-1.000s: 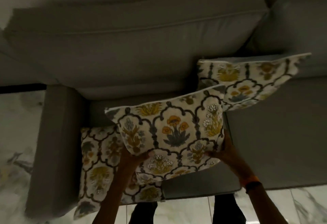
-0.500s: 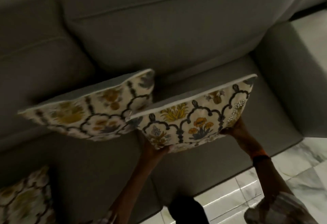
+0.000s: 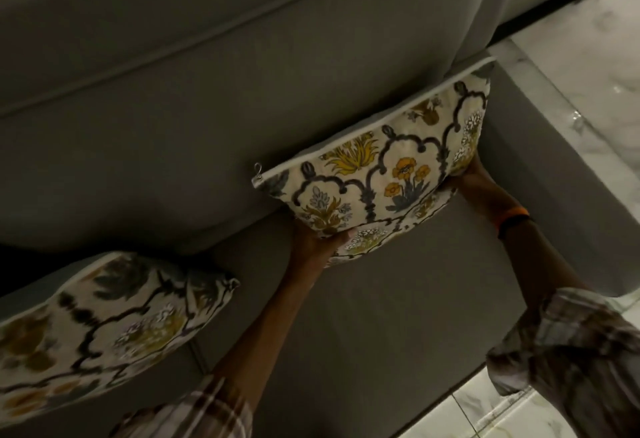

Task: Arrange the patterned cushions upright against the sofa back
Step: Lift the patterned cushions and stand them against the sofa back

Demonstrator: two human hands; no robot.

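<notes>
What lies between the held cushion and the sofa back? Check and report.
Nothing visible. The held cushion, gripped low by the left hand and right hand, already has its top edge at the sofa back. The second cushion sits off to the left, clear of it.

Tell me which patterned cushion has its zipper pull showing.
The cushion held in both hands, by the sofa's right end: a metal pull hangs at its upper left corner. The lower-left cushion shows none.
</notes>
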